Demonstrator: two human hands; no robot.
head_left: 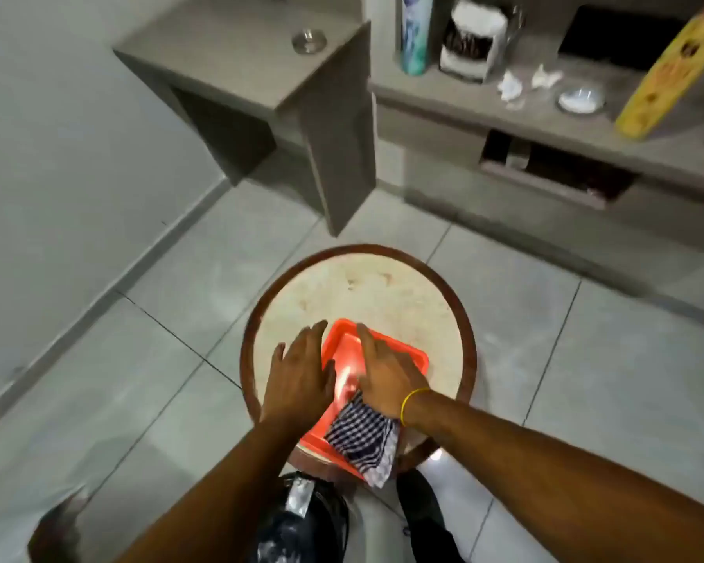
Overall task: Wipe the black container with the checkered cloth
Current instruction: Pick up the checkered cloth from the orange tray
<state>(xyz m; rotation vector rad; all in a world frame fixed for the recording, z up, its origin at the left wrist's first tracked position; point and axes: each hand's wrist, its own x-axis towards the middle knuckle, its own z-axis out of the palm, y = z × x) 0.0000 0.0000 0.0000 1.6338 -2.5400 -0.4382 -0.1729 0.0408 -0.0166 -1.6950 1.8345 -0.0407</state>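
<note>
An orange tray (407, 351) lies on the near half of a round table (366, 286). The blue-and-white checkered cloth (362, 436) is bunched on the tray's near right corner and hangs over its edge. My right hand (387, 371) rests flat on the tray with fingers stretched out, its heel on the cloth. Beside it, my left hand (301, 371) hovers open over the tray's left rim, fingers apart. A glossy black container (301, 522) with a silvery patch sits below the table's near edge, partly hidden by my left forearm.
Grey tiled floor (139, 379) surrounds the table. A grey desk (261, 75) with a glass ashtray (309, 40) stands at the back. The shelf unit (565, 132) on the right holds a spray can (416, 34), a jar, a small dish and a yellow box (667, 71).
</note>
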